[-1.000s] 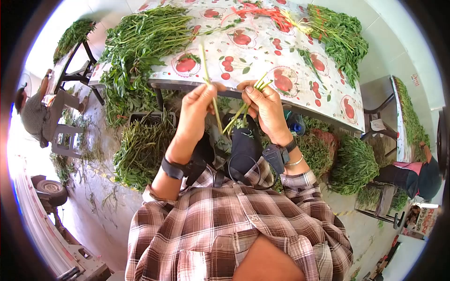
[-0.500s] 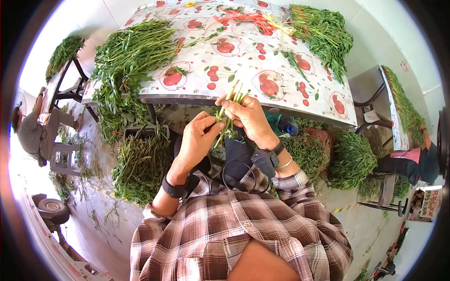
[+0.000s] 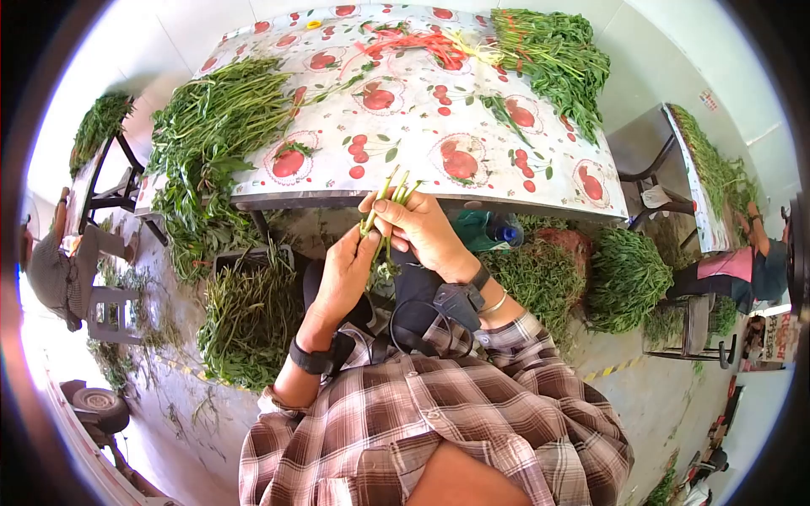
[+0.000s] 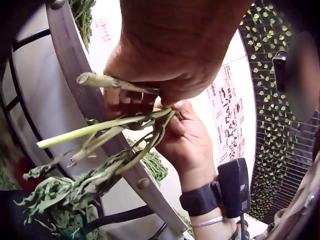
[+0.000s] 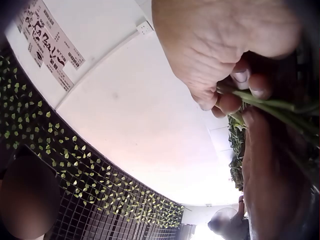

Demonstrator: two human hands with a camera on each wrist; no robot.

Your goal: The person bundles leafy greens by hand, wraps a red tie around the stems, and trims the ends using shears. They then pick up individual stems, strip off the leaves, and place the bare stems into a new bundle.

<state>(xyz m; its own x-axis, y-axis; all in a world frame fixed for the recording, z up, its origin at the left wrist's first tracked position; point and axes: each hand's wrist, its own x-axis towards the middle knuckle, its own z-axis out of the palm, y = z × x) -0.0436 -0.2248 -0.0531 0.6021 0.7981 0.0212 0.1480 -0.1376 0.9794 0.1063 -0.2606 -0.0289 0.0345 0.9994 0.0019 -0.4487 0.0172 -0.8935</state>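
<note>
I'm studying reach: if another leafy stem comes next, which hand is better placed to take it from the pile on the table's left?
Probably the left hand: it is nearer the leafy pile, while the right hand also pinches the green stems and could likely hold them alone.

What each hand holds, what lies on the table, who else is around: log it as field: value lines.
Left hand: pinches green stems
Right hand: grips green stems too
Table: fruit-print cover; leafy heap at left, second heap at far right
Beside second heap: red strips
Others: one person at left edge, another person at right
</note>
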